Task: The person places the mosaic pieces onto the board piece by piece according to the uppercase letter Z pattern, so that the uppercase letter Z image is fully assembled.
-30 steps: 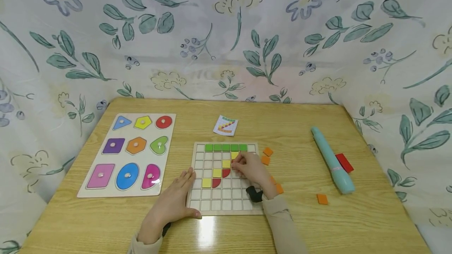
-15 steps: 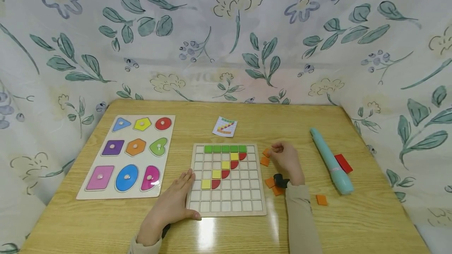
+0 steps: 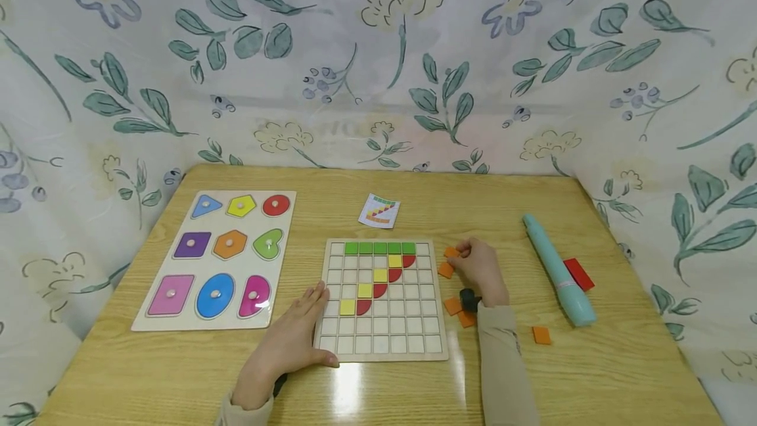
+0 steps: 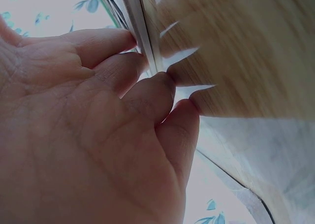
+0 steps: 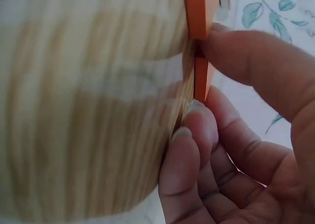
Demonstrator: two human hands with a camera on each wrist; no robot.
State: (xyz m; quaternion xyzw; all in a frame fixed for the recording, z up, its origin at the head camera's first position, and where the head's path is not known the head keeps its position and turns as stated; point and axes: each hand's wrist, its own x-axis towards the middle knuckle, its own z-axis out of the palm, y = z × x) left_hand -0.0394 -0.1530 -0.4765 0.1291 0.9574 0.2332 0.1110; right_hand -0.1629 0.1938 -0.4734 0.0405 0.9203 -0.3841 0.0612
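Note:
In the head view a wooden grid board (image 3: 390,327) lies mid-table. Its top row has green squares (image 3: 380,248); below, yellow squares (image 3: 365,290) and red quarter-round pieces (image 3: 380,290) step diagonally down to the left. My left hand (image 3: 290,340) rests on the table, fingertips and thumb against the board's left side. Right of the board, my right hand (image 3: 480,268) pinches an orange square tile (image 3: 452,252) still at the table. In the right wrist view, thumb and index finger close on that orange tile (image 5: 202,79), with another orange tile (image 5: 199,12) beside it.
Other orange tiles (image 3: 453,306) lie right of the board, one (image 3: 541,335) farther out. A picture card (image 3: 380,211) lies behind the board. At left is a shape-peg puzzle (image 3: 221,261). A teal tapered object (image 3: 558,271) lies at right, over a red piece (image 3: 579,274).
The right hand has set a red quarter-round piece on the board beside the top yellow square, then moved right to the orange tiles. The left hand stays at the board.

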